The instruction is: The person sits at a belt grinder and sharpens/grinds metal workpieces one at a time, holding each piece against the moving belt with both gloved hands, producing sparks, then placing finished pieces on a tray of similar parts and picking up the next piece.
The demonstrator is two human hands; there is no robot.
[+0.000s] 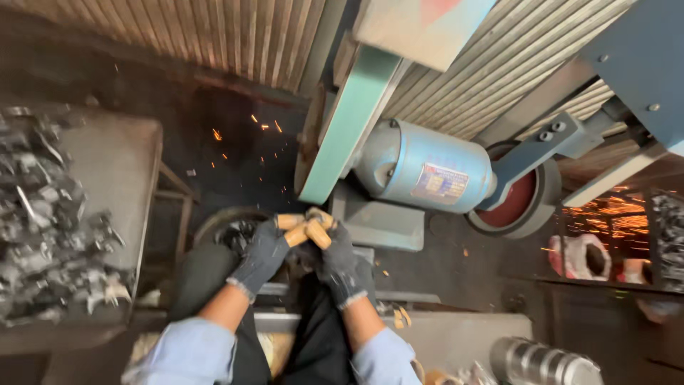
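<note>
Head view: I'm facing the green sanding belt (349,125) and its blue cylindrical motor (420,165); my gloved left hand (262,255) and right hand (338,262) are clamping, fingers together, probably a small metal piece near the belt, sparks flying, grinding unfinished.

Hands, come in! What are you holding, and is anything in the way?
Both gloved hands, left hand and right hand, together below the sanding belt. Held thing hidden. Sparks fly beyond.

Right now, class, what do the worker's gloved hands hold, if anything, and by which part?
Both hands, left and right, meet against the green sanding belt, fingertips pinched together. Whatever they hold is hidden by the dark gloves, so it cannot be told.
</note>
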